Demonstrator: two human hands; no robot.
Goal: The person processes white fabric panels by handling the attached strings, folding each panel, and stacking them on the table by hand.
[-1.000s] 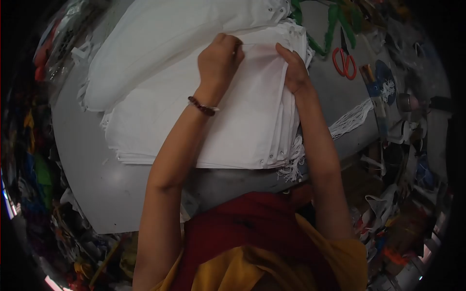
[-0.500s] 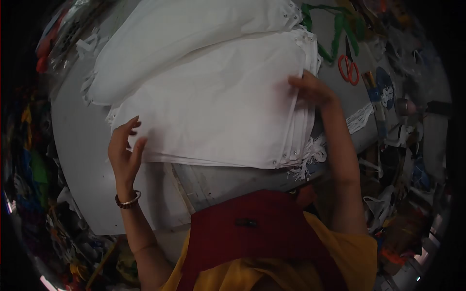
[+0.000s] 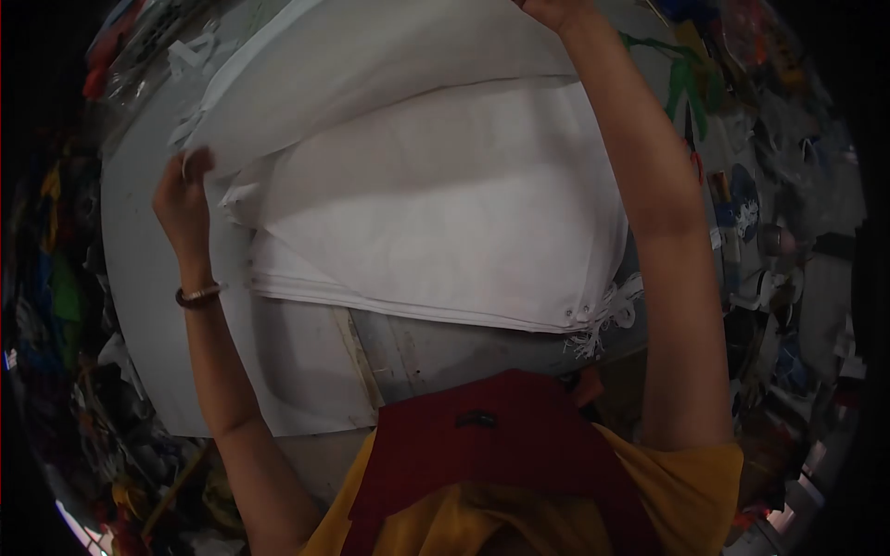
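A stack of white fabric sheets [image 3: 445, 222] lies on the grey table, with metal eyelets and white strings at its lower right corner. Above it, another white sheet [image 3: 371, 83] is lifted between the hands. My left hand [image 3: 185, 181] is closed on this sheet's lower left corner. At the top edge of the view, my right hand [image 3: 552, 11] is closed at the sheet's right side; its fingertips are partly cut off by the frame.
The grey table [image 3: 144, 306] reaches out to the left. Green fabric strips [image 3: 684, 88] lie at the upper right, near scissors [image 3: 695, 167] partly behind the right forearm. White strings [image 3: 616, 306] hang beside the stack. Cluttered materials surround the table.
Both hands have moved up and away from the lower stack, the right one to the top edge. They have taken hold of the upper white sheet, whose edge is now raised.
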